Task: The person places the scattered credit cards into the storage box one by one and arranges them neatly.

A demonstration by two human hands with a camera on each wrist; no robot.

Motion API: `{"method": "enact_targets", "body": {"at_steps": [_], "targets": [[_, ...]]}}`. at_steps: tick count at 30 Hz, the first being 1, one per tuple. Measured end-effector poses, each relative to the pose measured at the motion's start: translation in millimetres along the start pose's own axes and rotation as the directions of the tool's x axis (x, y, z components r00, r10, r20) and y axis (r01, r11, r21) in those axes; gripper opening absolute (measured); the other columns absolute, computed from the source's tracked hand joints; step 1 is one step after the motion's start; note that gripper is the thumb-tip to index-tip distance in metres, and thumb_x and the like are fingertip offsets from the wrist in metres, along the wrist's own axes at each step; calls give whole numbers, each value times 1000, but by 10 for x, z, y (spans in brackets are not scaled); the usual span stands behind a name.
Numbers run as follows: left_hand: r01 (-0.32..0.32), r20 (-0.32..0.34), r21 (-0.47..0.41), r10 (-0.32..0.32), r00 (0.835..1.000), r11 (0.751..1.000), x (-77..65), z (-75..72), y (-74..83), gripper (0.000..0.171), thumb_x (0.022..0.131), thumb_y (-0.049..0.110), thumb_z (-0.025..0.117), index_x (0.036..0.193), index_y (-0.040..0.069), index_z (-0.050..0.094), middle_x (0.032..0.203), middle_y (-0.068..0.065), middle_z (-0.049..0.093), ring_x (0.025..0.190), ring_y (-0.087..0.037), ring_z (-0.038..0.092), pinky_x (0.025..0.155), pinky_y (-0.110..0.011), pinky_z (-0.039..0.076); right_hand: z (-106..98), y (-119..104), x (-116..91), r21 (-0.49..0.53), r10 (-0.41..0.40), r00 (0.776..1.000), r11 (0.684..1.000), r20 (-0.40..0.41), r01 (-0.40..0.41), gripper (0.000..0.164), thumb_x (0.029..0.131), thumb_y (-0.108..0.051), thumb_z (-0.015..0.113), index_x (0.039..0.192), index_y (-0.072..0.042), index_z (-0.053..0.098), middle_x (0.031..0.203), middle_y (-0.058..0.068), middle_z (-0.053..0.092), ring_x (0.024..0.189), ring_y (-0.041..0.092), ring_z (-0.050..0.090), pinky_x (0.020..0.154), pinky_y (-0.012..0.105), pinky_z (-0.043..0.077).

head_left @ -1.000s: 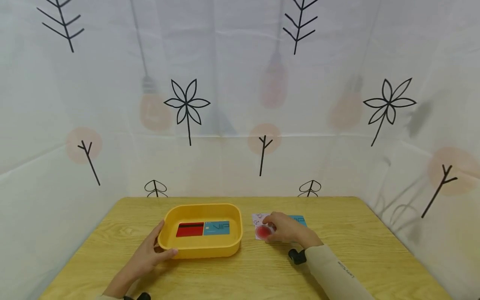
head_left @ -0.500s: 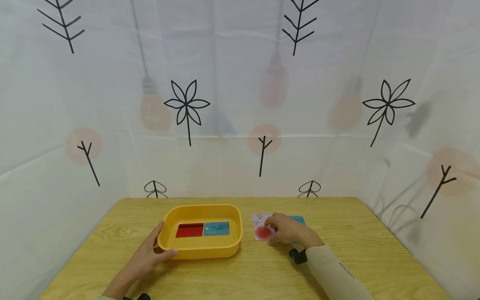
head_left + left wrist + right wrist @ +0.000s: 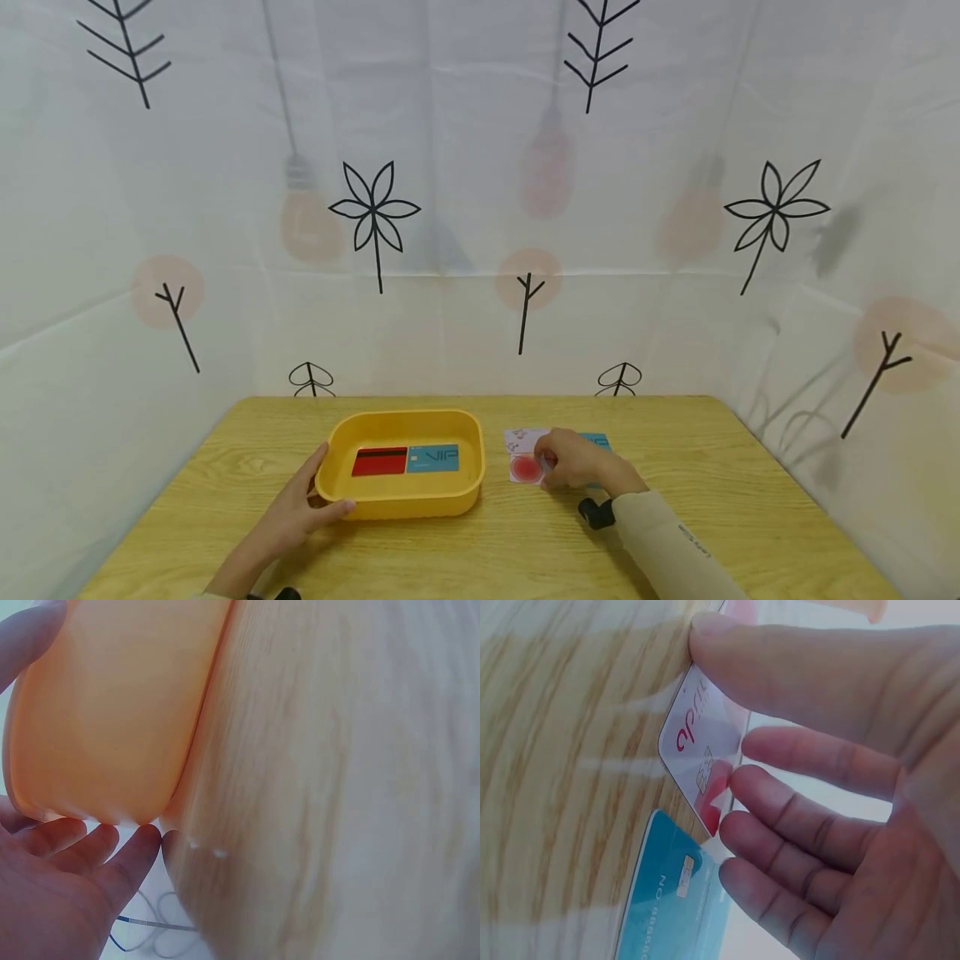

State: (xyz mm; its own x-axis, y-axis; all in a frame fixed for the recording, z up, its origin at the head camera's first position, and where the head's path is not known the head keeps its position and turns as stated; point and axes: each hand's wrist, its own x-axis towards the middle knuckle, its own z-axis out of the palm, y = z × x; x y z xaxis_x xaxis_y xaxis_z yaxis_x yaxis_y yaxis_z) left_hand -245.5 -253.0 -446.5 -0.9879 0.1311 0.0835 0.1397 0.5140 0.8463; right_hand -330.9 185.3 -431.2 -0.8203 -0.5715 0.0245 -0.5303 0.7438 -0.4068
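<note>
A yellow tray (image 3: 416, 506) stands left of centre, with a red card (image 3: 379, 462) and a blue VIP card (image 3: 432, 458) lying flat inside. My left hand (image 3: 296, 504) holds its left near corner, fingers against the end wall and thumb on the front side. To the right, my right hand (image 3: 581, 462) reaches over a white card with a red circle (image 3: 527, 468). Thumb and fingers lie at opposite edges of this card (image 3: 701, 731) in the right wrist view, pinching it by the edges. Part of it is hidden by the hand.
A pale floral card (image 3: 519, 439) lies just behind the pinched one. Partly under the right hand is another blue VIP card (image 3: 598, 441). They lie on a wood-grain table (image 3: 420, 558), with a patterned white curtain (image 3: 450, 333) behind.
The right hand's index finger and thumb have shifted slightly right and drawn closer together at the card's edges, uncovering more of the red circle. The left hand and tray stay put.
</note>
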Motion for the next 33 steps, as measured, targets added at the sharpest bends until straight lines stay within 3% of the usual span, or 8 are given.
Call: {"method": "enact_targets", "body": {"at_steps": [7, 14, 23, 33], "targets": [[3, -3, -28, -3, 1000, 1000, 3, 11, -22, 104, 81, 33, 77, 153, 5, 8, 155, -21, 17, 131, -37, 40, 94, -29, 46, 13, -14, 0, 33, 54, 999, 998, -1, -54, 35, 74, -12, 81, 105, -3, 66, 87, 1, 56, 79, 19, 46, 71, 39, 41], [-10, 5, -36, 10, 1000, 999, -1, 2, -11, 103, 82, 30, 76, 153, 3, 7, 155, -24, 16, 129, -37, 41, 94, -32, 47, 10, -27, -8, 41, 86, 996, 995, -3, -86, 37, 73, -13, 83, 103, -4, 65, 87, 2, 54, 78, 19, 45, 70, 36, 42], [-12, 4, -36, 12, 1000, 999, -1, 5, -19, 102, 82, 28, 76, 153, 3, 7, 155, -24, 16, 129, -37, 41, 92, -31, 48, 3, -22, -20, 45, 33, 999, 998, -15, -32, 38, 73, -19, 83, 102, -9, 60, 88, 4, 50, 77, 18, 44, 67, 34, 39], [-12, 6, -54, 12, 1000, 998, -5, 3, -5, 103, 82, 28, 77, 153, 4, 7, 154, -24, 18, 126, -35, 45, 90, -27, 48, 11, -42, 13, 62, 2, 1000, 998, -29, 0, 27, 85, -10, 71, 108, -15, 57, 82, 1, 53, 73, 17, 48, 63, 33, 41]]}}
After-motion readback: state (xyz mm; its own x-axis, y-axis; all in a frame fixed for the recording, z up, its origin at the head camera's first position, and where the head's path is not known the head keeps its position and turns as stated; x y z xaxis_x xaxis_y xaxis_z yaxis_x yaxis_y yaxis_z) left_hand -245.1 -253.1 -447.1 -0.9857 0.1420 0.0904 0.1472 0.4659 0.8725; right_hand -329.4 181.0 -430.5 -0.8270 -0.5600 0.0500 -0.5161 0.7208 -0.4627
